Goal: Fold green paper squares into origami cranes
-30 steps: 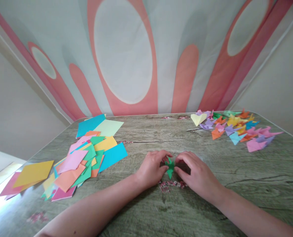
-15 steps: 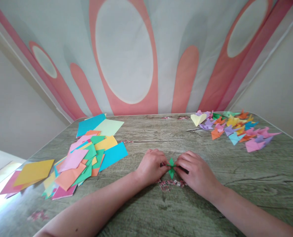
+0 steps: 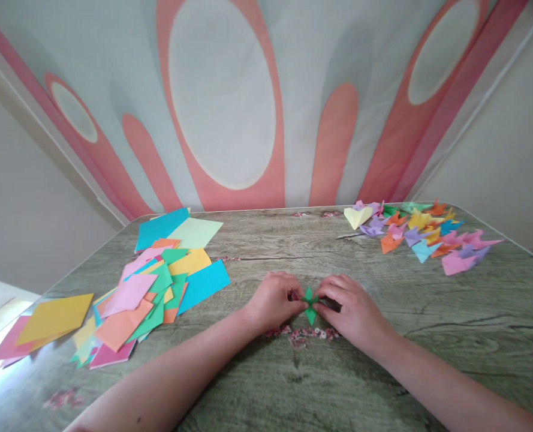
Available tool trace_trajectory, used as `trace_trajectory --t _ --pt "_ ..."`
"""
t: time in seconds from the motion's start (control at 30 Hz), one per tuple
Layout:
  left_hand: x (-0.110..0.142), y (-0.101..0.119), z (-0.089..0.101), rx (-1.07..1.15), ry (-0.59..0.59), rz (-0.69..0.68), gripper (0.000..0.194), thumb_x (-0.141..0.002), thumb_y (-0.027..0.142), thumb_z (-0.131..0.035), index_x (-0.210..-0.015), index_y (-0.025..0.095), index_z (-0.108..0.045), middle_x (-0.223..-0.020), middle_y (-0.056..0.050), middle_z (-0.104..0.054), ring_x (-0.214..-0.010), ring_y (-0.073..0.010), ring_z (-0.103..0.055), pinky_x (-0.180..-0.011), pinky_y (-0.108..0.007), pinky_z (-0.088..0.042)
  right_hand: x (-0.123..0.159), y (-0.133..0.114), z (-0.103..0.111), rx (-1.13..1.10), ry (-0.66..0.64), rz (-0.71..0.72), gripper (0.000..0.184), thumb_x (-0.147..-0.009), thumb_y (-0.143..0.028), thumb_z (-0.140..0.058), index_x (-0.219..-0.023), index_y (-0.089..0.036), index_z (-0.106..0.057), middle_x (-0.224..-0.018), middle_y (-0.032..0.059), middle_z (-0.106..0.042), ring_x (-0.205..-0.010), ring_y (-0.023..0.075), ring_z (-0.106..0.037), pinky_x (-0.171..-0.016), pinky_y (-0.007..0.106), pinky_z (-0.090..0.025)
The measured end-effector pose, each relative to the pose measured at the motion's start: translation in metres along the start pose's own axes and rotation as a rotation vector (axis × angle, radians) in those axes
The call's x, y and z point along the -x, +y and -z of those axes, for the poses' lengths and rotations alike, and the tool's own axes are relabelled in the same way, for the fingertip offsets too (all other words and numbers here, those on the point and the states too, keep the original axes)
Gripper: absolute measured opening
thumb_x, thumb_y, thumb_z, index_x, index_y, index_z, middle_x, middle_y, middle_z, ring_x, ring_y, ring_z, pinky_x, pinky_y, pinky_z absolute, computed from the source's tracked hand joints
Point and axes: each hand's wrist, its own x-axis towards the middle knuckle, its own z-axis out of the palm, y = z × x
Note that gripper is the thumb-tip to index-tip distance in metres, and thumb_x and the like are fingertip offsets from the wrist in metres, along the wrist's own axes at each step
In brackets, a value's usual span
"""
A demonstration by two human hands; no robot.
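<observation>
A small folded green paper [image 3: 310,313] is held between my two hands, low over the table. It has a narrow, pointed diamond outline with its tips toward and away from me. My left hand [image 3: 275,303] pinches its left side between thumb and fingers. From the opposite side, my right hand [image 3: 351,306] pinches the right edge, thumb below and fingers above. The fingertips cover the paper's side parts, so the exact folds there are hidden.
Loose coloured paper squares [image 3: 131,294] lie piled at the left, with a yellow sheet [image 3: 54,318] at the far left. Folded paper cranes [image 3: 423,237] in several colours crowd the back right of the wood-patterned table [image 3: 266,240]. Behind it hangs a pink-and-grey curtain [image 3: 221,90].
Both hands keep their pinch on the green paper and have hardly moved. The green diamond looks slightly wider. The whole view has shifted a little.
</observation>
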Motion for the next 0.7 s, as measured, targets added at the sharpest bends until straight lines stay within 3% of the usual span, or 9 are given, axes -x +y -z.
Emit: trace_trajectory --t 0.27,0.5,0.7 --pt "0.0024 0.0015 0.0022 -0.065 0.006 -0.06 0.003 -0.076 0.022 -0.071 -0.079 0.02 -0.073 -0.075 0.001 -0.068 -0.077 -0.016 -0.062 -0.077 -0.026 -0.042 -0.0014 -0.0041 -0.0013 0.012 -0.016 0.028 0.006 -0.081 -0.017 -0.068 -0.083 -0.023 -0.069 -0.085 0.003 -0.066 -0.085 0.0212 -0.058 -0.078 0.037 -0.046" --pt "0.002 0.0042 0.0004 -0.071 0.003 -0.038 0.006 -0.077 0.019 -0.068 -0.078 0.021 -0.073 -0.074 0.001 -0.068 -0.078 -0.0164 -0.062 -0.078 -0.026 -0.042 0.0013 -0.0059 -0.003 0.054 -0.015 0.037 0.023 -0.081 -0.028 -0.07 -0.104 -0.03 -0.073 -0.109 0.0051 -0.067 -0.101 0.0245 -0.056 -0.086 0.043 -0.047" --pt "0.002 0.0049 0.0019 -0.067 -0.011 -0.032 0.004 -0.078 0.021 -0.068 -0.078 0.022 -0.072 -0.074 0.001 -0.067 -0.079 -0.0164 -0.061 -0.079 -0.027 -0.042 0.0022 -0.0088 0.002 0.143 -0.089 -0.015 0.047 -0.075 -0.04 -0.073 -0.12 -0.03 -0.066 -0.133 0.0065 -0.058 -0.117 0.0304 -0.049 -0.093 0.05 -0.042"
